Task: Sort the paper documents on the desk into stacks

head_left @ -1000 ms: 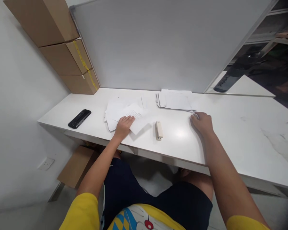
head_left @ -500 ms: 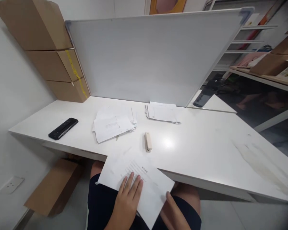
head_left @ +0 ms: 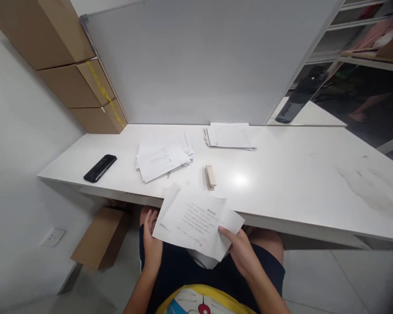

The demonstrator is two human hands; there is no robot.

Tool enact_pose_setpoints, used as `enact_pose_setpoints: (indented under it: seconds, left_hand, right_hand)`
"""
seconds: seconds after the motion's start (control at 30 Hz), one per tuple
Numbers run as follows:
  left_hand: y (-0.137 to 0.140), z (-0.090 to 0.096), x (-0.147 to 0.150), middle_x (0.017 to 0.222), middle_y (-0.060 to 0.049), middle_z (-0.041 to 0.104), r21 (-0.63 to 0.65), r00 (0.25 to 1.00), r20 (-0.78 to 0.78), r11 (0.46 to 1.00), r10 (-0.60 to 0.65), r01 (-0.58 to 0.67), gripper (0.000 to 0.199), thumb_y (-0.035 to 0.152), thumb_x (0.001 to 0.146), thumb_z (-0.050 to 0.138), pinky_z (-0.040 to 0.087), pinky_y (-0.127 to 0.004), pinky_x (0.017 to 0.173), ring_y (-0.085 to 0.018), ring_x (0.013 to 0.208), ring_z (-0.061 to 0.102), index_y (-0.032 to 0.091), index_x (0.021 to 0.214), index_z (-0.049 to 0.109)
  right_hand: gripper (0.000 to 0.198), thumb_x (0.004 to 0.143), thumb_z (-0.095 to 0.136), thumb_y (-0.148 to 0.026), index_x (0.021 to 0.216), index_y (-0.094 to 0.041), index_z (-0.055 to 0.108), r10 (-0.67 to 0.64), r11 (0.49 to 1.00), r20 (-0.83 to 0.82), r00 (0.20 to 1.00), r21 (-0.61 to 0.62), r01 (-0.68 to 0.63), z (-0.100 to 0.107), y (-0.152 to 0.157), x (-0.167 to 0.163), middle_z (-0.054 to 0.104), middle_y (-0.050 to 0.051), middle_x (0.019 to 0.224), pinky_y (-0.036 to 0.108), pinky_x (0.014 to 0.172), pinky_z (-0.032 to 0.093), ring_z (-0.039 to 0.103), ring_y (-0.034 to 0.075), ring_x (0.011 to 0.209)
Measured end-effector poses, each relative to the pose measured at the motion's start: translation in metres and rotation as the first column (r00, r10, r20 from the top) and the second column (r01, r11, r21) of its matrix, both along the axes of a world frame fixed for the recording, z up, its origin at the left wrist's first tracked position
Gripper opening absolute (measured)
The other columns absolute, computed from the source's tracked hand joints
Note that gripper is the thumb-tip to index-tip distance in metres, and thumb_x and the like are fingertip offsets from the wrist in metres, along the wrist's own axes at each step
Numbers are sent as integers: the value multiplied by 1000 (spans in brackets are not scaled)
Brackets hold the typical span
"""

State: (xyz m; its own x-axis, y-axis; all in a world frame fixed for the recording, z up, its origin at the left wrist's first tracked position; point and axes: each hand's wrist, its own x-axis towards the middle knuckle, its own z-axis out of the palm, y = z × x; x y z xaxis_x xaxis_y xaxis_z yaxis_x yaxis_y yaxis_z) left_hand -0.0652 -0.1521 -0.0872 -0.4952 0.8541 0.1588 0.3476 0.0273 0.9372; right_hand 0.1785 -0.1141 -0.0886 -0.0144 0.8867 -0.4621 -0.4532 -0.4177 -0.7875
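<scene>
Several white sheets of paper [head_left: 196, 218], with printed lines and a small red mark on the top one, are tilted above my lap at the desk's front edge. They overlap unevenly. My right hand [head_left: 240, 248] grips their right side, the thumb on top and the other fingers underneath. At the left edge of the sheets is my left hand [head_left: 152, 240], its fingers stretched upward beside the paper; its thumb is hidden. A cream stapler [head_left: 211, 176] lies on the desk beyond the sheets.
On the white desk [head_left: 298, 183] lie a loose paper pile [head_left: 162, 161], a neater paper stack [head_left: 231, 136] and a black phone [head_left: 100, 168]. Cardboard boxes [head_left: 85, 87] are stacked at the left, beside a whiteboard [head_left: 199, 65]. Another box [head_left: 100, 237] stands on the floor.
My left hand has moved from on top of the sheets to their left edge. My right hand now has its thumb over the paper. The sheets have turned and the view has tilted down.
</scene>
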Motion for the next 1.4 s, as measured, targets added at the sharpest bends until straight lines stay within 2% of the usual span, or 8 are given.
enact_pose_setpoints:
  seconds: [0.1, 0.2, 0.43, 0.67, 0.87, 1.07, 1.23, 1.4]
  left_hand:
    - [-10, -6, 0, 104, -11, 76, -170, 843, 537, 973, -42, 157, 53, 64, 81, 60, 61, -45, 82, -34, 102, 71, 22, 112, 73]
    - [-19, -8, 4, 103, -12, 76, -155, 708, 696, 937, -122, 314, 63, 76, 82, 46, 62, -48, 80, -34, 97, 72, 25, 106, 75]
    - [1, 21, 22, 112, -6, 74, -120, 938, 235, 950, -255, 288, 39, 46, 83, 67, 58, -42, 91, -29, 108, 68, 26, 116, 68]
    - [72, 35, 29, 124, -11, 66, 49, 987, -68, 988, -146, 149, 44, 34, 88, 60, 52, -41, 97, -27, 115, 63, 22, 130, 53]
    - [76, 10, 40, 109, -10, 67, 133, 986, -29, 977, -165, 167, 26, 34, 92, 53, 52, -37, 92, -24, 107, 65, 21, 115, 56]
    - [95, 7, 58, 121, -12, 62, 215, 976, -13, 952, -219, 216, 35, 38, 93, 54, 43, -42, 105, -25, 119, 59, 21, 123, 50]
    - [104, 27, 76, 136, -14, 52, 195, 933, -133, 914, -334, 355, 57, 40, 90, 60, 45, -41, 101, -28, 128, 50, 23, 140, 39]
    - [97, 26, 83, 118, -11, 60, 161, 950, -75, 936, -304, 312, 59, 38, 94, 56, 50, -31, 76, -23, 105, 59, 25, 146, 32]
  right_hand:
    - [57, 60, 87, -44, 109, -20, 71, 21, 1000, 111, 994, 3, -22, 5, 4, 10, 75, 10, 109, 49, 94, 50, 67, 36, 105]
    - [62, 56, 88, -48, 109, -22, 69, 18, 1000, 146, 989, 11, -20, 9, 5, 12, 74, 9, 113, 49, 95, 49, 65, 36, 109]
    - [56, 65, 82, -52, 112, -27, 66, -44, 985, 253, 966, 173, 0, 31, 12, 13, 73, 7, 110, 44, 92, 52, 65, 32, 105]
    - [48, 74, 73, -55, 112, -28, 64, -225, 874, 471, 853, 485, -37, 55, 61, 13, 70, 7, 111, 42, 92, 52, 64, 28, 105]
    - [20, 82, 70, -39, 93, -23, 65, -609, 593, 405, 682, 803, 53, 6, 67, 27, 69, 6, 95, 52, 96, 49, 65, 26, 99]
    - [12, 83, 72, -28, 89, -23, 63, -728, 303, 83, 680, 930, 211, 42, 73, 29, 65, 2, 83, 42, 79, 53, 66, 20, 77]
    - [24, 82, 72, -33, 100, -22, 61, -597, 485, 163, 786, 853, 191, 34, 89, 28, 65, 4, 92, 39, 83, 49, 64, 21, 88]
    - [24, 81, 72, -29, 100, -23, 58, -625, 504, 136, 769, 823, 264, 16, 84, 40, 64, 2, 89, 36, 83, 47, 62, 19, 85]
